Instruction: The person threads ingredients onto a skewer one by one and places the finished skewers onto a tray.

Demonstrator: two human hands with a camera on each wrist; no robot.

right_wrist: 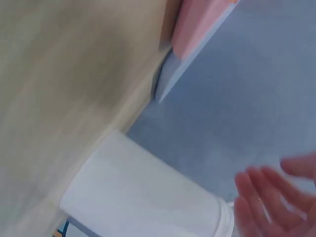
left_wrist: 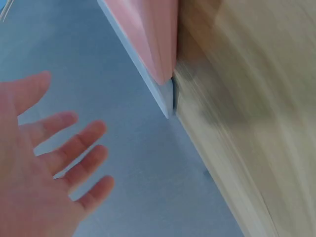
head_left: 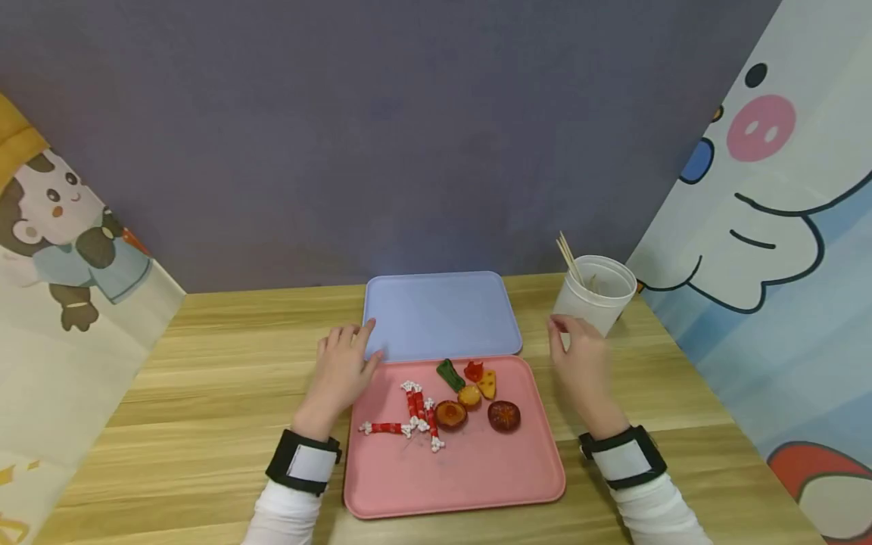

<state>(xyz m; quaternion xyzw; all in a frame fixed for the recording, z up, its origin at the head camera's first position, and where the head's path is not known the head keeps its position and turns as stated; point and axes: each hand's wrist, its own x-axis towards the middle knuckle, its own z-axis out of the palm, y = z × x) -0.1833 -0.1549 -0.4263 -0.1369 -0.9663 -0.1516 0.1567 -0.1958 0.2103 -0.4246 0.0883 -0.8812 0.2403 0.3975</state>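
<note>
Grey wall behind, wood-grain table below, cartoon panels at both sides. On my feeds the left hand has its fingers spread, nothing held; head view puts the fingertips over the trays' left edges, while left wrist view shows me a gap. Right hand: head view gets mostly its back, thumb near index; right wrist view gives me blurred, loosely bent fingers, palm bare. It's just beside the white cup, upright on the table; contact, I can't tell. That wrist view shows the cup's side and rim; I need head view for the thin sticks inside. Between the hands, the pink tray meets the blue tray beyond it. Pink one carries red pieces with white ends, a green piece, plus round and yellow pieces, laid out clearly only from the head.
</note>
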